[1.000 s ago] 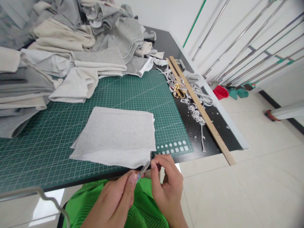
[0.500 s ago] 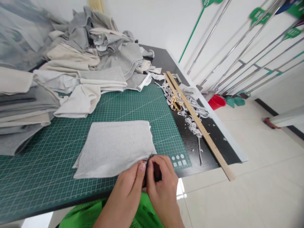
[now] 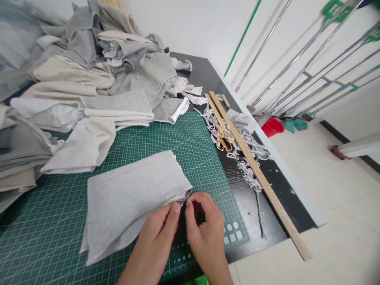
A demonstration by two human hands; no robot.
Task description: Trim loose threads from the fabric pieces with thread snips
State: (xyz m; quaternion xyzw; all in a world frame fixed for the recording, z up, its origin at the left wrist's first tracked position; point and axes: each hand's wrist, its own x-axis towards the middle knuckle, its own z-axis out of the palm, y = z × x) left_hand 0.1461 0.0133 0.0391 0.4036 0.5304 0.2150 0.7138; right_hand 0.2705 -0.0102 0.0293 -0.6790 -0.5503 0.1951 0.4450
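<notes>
A folded piece of light grey knit fabric [image 3: 133, 194] lies at a slant on the green cutting mat [image 3: 166, 136]. Its near right corner is pinched between the thumb and fingers of my left hand [image 3: 162, 223]. A tiny light blue bit shows at that thumb tip. Just to the right, my right hand [image 3: 204, 221] has its thumb and forefinger pressed together, close to the fabric corner. Between the two hands a small, thin dark thing [image 3: 189, 193] sticks up; its kind is too small to tell.
Heaped grey and cream fabric pieces [image 3: 127, 67] cover the back and left. Gold-handled scissors [image 3: 222, 142], a long wooden ruler [image 3: 261, 176] and fabric scraps [image 3: 246, 170] lie on the black table to the right. The ruler juts past the front edge. Long-handled tools lean against the wall.
My view has shifted, and the fabric now lies turned, its left side nearer me. Both hands remain pinched at its corner, and the right hand sits slightly farther from the left.
</notes>
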